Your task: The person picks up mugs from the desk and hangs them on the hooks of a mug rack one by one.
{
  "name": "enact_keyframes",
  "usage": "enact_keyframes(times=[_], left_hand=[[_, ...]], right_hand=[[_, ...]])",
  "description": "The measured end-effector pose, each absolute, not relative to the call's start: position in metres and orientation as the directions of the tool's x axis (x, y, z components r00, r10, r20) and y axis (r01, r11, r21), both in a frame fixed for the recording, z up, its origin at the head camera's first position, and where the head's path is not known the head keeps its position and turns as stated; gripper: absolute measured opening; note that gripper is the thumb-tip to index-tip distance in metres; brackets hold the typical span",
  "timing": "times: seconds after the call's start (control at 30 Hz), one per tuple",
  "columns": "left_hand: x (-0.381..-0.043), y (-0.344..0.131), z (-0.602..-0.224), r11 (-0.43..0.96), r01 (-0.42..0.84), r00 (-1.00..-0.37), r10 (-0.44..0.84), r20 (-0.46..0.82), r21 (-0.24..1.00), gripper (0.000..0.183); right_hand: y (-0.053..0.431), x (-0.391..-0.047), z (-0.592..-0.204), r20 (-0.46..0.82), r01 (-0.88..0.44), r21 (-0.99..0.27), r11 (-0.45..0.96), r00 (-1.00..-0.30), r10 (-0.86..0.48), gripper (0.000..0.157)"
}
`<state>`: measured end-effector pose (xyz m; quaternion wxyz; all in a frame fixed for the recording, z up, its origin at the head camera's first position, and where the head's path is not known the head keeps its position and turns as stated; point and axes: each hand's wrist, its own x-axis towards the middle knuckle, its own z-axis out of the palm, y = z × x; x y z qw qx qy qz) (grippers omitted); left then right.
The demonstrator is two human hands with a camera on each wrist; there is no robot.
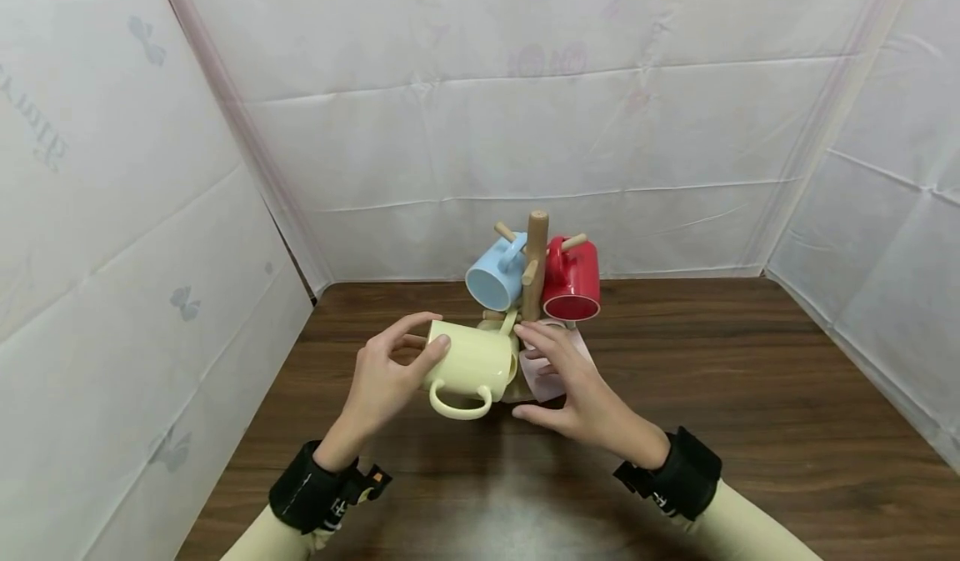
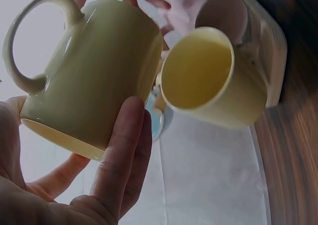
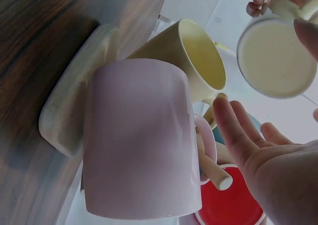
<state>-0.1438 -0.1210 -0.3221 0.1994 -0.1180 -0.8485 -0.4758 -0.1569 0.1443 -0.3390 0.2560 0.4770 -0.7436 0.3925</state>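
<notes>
My left hand (image 1: 384, 376) grips a pale yellow mug (image 1: 471, 358) by its body, the mug tipped on its side with its handle toward me. My right hand (image 1: 576, 390) is beside it with fingers spread, close to a wooden mug tree (image 1: 537, 248). In the right wrist view its fingertips are right at the handle of a second yellow mug (image 3: 161, 51), which hangs low on the tree. Next to that hangs a pale pink mug (image 3: 139, 140), partly behind my right hand in the head view.
Higher on the tree hang a light blue mug (image 1: 492, 279) at left and a red mug (image 1: 576, 282) at right. The tree's wooden base (image 3: 64, 115) stands on a dark wood table (image 1: 750, 394). White sheets (image 1: 450, 127) enclose the back and sides.
</notes>
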Motion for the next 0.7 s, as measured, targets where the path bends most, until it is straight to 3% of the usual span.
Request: enact_keyframes(times=[0.3,0.7], left_hand=[[-0.146,-0.099,-0.331,0.47,0.41,-0.897,0.052,0.439,0.782,0.033],[-0.148,-0.079,-0.342,0.404,0.358,-0.922,0.014,0.386,0.842,0.038]], right_hand=[[0.143,-0.146,-0.333,0.749,-0.908,-0.371,0.192,-0.416,-0.516,0.097],[0.149,-0.148,-0.34,0.754,-0.895,-0.426,0.133,-0.433,-0.495,0.079]])
